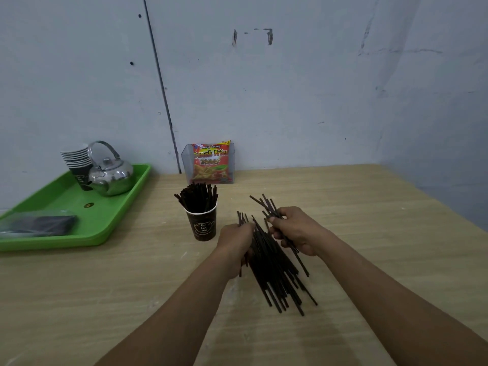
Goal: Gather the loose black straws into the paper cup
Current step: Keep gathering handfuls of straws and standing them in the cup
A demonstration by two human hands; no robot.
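A dark paper cup stands upright on the wooden table, left of my hands, with several black straws standing in it. A pile of loose black straws lies on the table between my hands, fanning toward me. My left hand curls around the pile's left side with straw ends poking out above its fingers. My right hand is closed on a small bunch of straws whose ends stick up and to the left.
A green tray at the left carries a steel kettle, a stack of paper cups and a plastic bag of dark items. A snack packet in a clear holder stands by the wall. The table's right edge runs diagonally.
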